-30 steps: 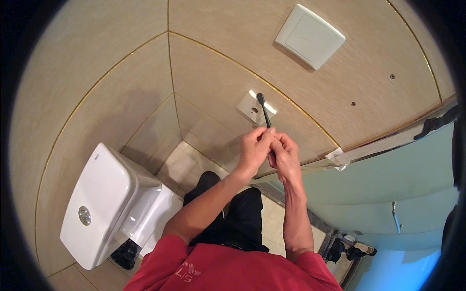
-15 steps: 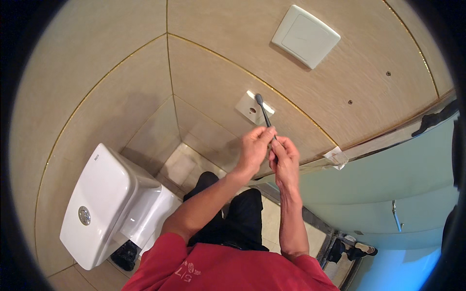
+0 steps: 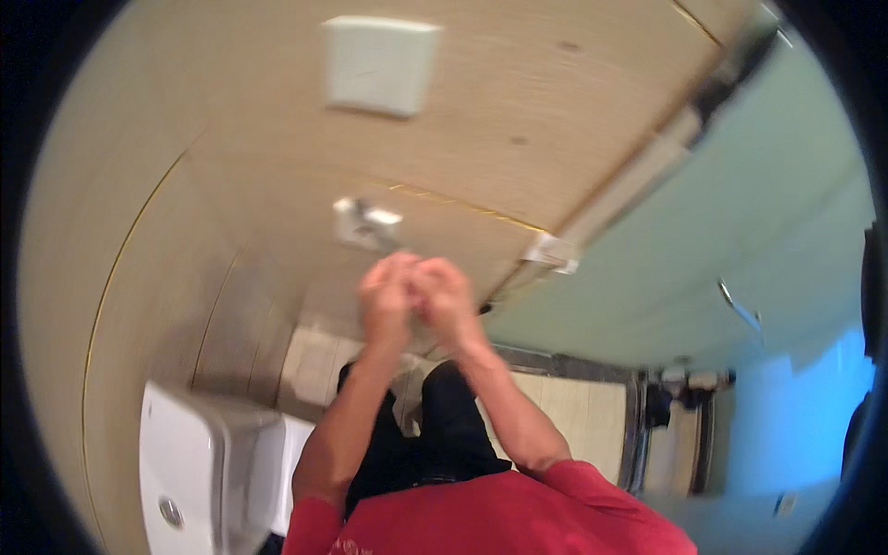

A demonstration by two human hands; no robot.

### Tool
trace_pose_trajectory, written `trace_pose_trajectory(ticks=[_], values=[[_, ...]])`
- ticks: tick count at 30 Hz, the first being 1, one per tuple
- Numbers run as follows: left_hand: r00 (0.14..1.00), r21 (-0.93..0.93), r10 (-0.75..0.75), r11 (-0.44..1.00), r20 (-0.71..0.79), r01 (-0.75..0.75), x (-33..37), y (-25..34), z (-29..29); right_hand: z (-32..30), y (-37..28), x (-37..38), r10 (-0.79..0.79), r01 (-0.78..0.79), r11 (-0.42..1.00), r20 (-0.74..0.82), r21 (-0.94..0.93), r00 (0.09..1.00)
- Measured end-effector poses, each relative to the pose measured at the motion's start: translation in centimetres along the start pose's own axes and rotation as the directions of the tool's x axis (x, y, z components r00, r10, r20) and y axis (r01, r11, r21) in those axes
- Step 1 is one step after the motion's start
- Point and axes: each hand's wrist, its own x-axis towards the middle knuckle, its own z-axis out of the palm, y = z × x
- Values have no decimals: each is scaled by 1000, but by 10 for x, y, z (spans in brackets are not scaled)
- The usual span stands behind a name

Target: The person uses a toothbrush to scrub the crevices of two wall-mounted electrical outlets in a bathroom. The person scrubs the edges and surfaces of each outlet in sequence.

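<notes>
Toothbrush (image 3: 385, 239), dark and blurred, is jutting forward from between the left hand (image 3: 387, 291) and the right hand (image 3: 444, 294), its far end showing in front of a white wall plate (image 3: 348, 228). Both hands are pressing together and, it seems, closing around the handle, though blur is hiding the fingers' detail. Handling is under way; nothing visible is showing how much is done or left. Lower left, a white toilet cistern (image 3: 176, 462) is standing with its top on, concealing any contents.

Two-handed grip (image 3: 413, 277) (blurred), dark brush (image 3: 385, 239)
</notes>
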Motion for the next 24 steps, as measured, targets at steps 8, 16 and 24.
trace_pose_trajectory(ticks=[8, 16, 24], values=[[997, 68, -73, 995, -32, 75, 2, 11, 6, 5, 26, 10, -44, 36, 964, 24, 262, 999], [993, 63, -108, 992, 54, 105, -1, -14, 19, -16, 19, 3, 13, 15, 974, -123, 226, 992], [993, 19, -89, 996, 79, 87, 6, 4, 12, -1, 9, 10, 3, 10, 982, -72, 189, 997]])
